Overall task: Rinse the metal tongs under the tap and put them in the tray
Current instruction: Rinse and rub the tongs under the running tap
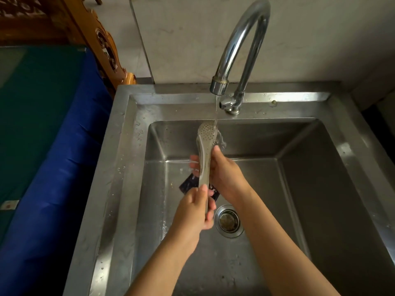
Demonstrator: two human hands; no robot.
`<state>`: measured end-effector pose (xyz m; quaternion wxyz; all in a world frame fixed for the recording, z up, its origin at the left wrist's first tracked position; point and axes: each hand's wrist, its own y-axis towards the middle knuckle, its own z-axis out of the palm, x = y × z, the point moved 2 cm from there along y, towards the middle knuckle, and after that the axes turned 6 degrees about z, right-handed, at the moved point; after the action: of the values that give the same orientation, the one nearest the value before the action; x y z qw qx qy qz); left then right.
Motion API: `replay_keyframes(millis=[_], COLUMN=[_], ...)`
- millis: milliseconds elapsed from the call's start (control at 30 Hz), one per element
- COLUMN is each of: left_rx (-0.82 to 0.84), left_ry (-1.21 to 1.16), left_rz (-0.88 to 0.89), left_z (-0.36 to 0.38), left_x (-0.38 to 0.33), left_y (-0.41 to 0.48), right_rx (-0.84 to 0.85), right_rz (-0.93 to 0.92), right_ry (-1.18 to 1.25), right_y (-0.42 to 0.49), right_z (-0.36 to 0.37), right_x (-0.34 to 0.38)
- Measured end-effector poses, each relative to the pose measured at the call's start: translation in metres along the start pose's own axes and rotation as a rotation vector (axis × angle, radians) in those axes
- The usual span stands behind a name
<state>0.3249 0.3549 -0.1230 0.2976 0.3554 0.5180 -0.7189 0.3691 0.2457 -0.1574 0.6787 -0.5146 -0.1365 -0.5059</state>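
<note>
You are holding the metal tongs [204,165] upright over the sink [333,189], perforated head uppermost and sitting directly in the stream falling from the tap [239,45]. Your left hand [195,210] is closing around the lower handle end, thumb lying along the metal; your right hand [224,169] is wrapping the middle of the shank from the right, fingertips showing on the far side. Both hands are therefore gripping the tongs, not spread.

To be doing this step well, you are likely wanting to keep the left-hand grip firm, since wet steel slips, and to be turning the head under the water so both faces and the holes are getting flushed. Sliding the right hand along the shank should be carrying residue downward; the two arms of the tongs appear pressed together, so letting them spring apart would probably be rinsing the inner faces too.

The sink basin is holding water droplets, a dark flat object [189,182] lying on its floor partly behind your hands (what it is cannot be told), and a drain strainer [229,221] with what looks like debris in it. No tray is appearing in view, so the placing step is not yet begun.
</note>
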Motion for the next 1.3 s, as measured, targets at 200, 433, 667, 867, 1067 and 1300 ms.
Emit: replay_keyframes(millis=[200, 433, 667, 867, 1067, 1300], left_rx=[-0.051, -0.046, -0.104, 0.075, -0.103, -0.042], left_ry=[0.031, 0.082, 0.255, -0.016, 0.009, -0.137], left_rz=[0.015, 0.018, 0.034, 0.181, 0.206, 0.095], left_z=[0.020, 0.021, -0.013, 0.028, 0.049, 0.055], left_x=[-0.005, 0.004, -0.015, -0.081, -0.081, -0.060], left_y=[0.010, 0.010, 0.036, 0.086, 0.111, 0.138], right_rx=[-0.025, -0.115, -0.474, -0.781, -0.840, -0.697], right_rz=[-0.045, -0.020, -0.386, -0.602, -0.715, -0.527], right_ry=[-0.190, -0.145, -0.759, -1.335, -1.528, -1.336], right_y=[-0.018, -0.030, -0.039, -0.043, -0.046, -0.037], right_z=[-0.003, 0.001, -0.010, -0.011, -0.020, -0.062], right_x=[0.007, 0.014, 0.013, 0.007, 0.003, -0.023])
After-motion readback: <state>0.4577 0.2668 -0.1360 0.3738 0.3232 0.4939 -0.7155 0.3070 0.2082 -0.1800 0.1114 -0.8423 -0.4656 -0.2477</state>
